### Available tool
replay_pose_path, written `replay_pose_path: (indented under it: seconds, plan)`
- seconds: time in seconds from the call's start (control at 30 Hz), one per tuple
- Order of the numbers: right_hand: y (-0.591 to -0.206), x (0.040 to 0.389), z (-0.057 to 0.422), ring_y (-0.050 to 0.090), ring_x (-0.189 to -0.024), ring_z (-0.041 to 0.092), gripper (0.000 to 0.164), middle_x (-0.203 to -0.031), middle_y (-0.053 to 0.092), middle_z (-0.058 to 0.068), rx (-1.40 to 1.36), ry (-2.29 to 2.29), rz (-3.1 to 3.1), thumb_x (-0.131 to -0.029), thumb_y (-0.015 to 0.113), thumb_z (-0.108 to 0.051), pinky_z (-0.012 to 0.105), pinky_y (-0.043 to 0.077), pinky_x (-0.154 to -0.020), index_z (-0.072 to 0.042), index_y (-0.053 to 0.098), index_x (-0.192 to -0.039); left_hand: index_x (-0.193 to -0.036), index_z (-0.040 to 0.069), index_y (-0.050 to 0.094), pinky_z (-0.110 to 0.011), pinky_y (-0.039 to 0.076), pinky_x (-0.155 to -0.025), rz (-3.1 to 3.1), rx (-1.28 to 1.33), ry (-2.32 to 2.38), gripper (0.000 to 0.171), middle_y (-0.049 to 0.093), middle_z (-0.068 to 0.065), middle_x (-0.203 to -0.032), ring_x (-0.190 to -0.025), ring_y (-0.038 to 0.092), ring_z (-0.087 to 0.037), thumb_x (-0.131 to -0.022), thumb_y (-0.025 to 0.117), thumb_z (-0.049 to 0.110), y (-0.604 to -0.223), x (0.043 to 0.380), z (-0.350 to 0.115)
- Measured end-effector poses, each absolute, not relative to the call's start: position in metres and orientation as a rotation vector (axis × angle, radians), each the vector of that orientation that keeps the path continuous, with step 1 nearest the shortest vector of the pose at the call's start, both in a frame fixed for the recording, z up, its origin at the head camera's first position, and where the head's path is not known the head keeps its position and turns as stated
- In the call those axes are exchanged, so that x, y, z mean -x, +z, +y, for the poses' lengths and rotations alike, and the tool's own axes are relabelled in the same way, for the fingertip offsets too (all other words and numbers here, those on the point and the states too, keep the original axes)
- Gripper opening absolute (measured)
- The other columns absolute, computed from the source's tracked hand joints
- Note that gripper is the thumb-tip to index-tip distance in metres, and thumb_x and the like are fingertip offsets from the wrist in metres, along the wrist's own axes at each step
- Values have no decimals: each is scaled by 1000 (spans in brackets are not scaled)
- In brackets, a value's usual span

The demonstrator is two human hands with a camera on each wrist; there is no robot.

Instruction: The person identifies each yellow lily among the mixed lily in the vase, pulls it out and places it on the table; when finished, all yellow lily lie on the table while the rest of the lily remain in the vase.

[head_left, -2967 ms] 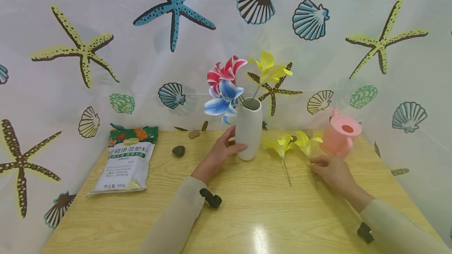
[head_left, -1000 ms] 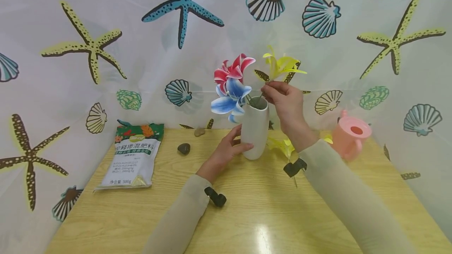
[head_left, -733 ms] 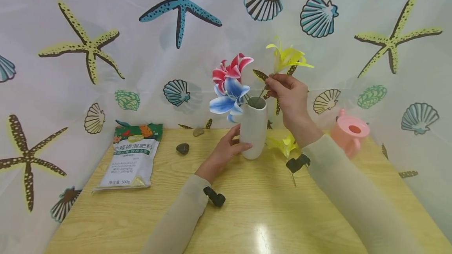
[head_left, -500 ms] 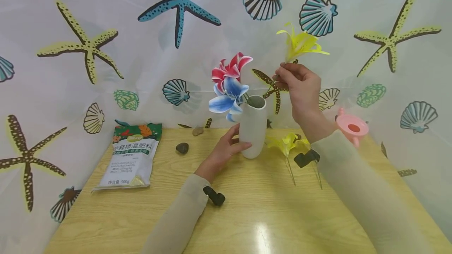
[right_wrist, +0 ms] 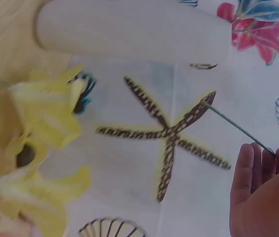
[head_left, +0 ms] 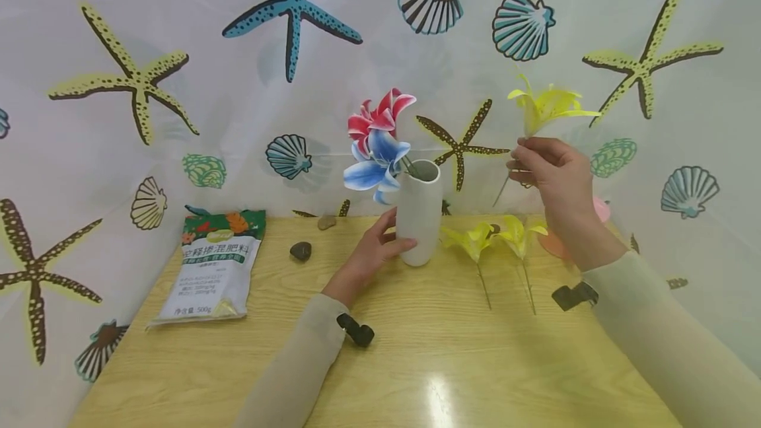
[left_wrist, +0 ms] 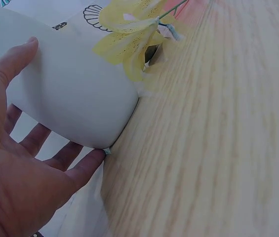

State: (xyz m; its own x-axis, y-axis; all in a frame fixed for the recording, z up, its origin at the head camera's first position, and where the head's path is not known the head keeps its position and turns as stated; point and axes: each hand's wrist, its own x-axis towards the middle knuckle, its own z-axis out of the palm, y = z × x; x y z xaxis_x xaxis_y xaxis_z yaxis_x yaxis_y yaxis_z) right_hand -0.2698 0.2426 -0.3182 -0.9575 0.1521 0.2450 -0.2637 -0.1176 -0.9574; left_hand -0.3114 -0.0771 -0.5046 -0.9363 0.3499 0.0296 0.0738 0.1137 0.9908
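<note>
The white vase stands upright near the back of the table, holding a pink-red lily and a blue lily that lean left. My left hand grips its lower body, thumb across the front; in the left wrist view the fingers lie along its other side. Up to the right, my right hand pinches the stem of a yellow lily, bloom up and stem end hanging free in the air. Two more yellow lilies lie on the table between vase and right wrist.
A pink watering can is mostly hidden behind my right wrist. A fertilizer bag lies at the left, with a dark stone and a tan stone between it and the vase. A shell-printed curtain hangs behind the table.
My right hand went from the table to the vase, pinched the yellow lily there, lifted it out and carried it right. The left hand has kept its hold on the vase.
</note>
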Motion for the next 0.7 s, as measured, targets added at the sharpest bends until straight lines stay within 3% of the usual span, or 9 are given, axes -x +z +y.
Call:
replay_pose_path:
  seconds: [0.37,0.47,0.7]
  plan:
    - [-360,245,318,81,-84,-1,14,-105,78,-24,112,1785,-2285,-108,75,-22,21,68,-75,-16,77,-121,-170,42,41,-64,40,-134,2169,-423,1910,80,48,-3,-174,-159,51,-40,-103,83,35,-504,312,-77]
    - [-373,237,334,80,-82,-4,21,-102,76,-30,134,1653,-2416,-110,73,-24,19,67,-76,-11,75,-126,-171,42,41,-64,39,-134,2155,-424,1913,80,47,-3,-175,-160,49,-40,-103,83,35,-503,312,-77]
    - [-405,222,360,78,-84,-7,51,-96,74,-32,96,1529,-2569,-112,70,-21,17,66,-77,15,62,-146,-171,41,41,-63,39,-134,2144,-411,1927,79,48,-3,-174,-159,50,-40,-103,83,33,-505,312,-76]
